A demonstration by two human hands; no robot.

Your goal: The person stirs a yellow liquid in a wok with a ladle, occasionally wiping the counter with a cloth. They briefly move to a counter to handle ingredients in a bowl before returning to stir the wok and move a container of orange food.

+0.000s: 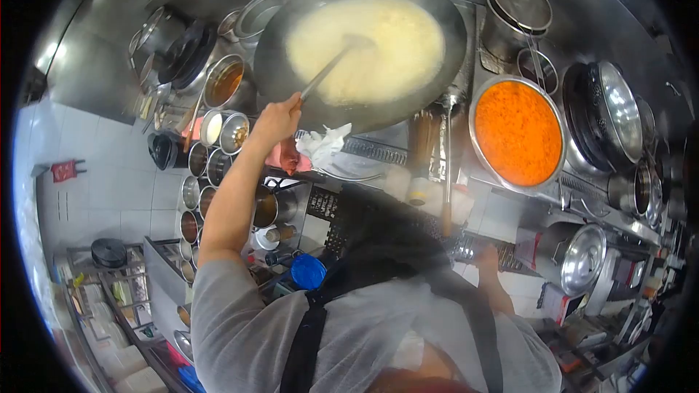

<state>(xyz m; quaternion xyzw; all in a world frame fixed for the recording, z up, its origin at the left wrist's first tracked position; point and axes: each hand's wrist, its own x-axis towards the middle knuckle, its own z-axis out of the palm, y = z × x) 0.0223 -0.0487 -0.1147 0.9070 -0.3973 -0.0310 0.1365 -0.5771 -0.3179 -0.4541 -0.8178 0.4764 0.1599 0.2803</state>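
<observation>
My left hand [275, 127] is closed around the handle of a long-handled ladle [326, 70]. Its head dips into pale, cloudy yellowish liquid [397, 51] in a large dark wok [451, 65], and steam rises from it. Just below this hand lie a crumpled white cloth [324, 144] and something pink [304, 163]. My right hand [486, 256] hangs low at my right side, away from the wok, near a metal grate; its fingers are too blurred to read.
Right of the wok stands a wide bowl of orange food [518, 131], with a strainer [520, 1] behind it. A bamboo brush [422, 149] and a wooden-handled tool [447, 196] lie in front. Several metal containers [191, 193] line the left, beside a pot of brown liquid [226, 81].
</observation>
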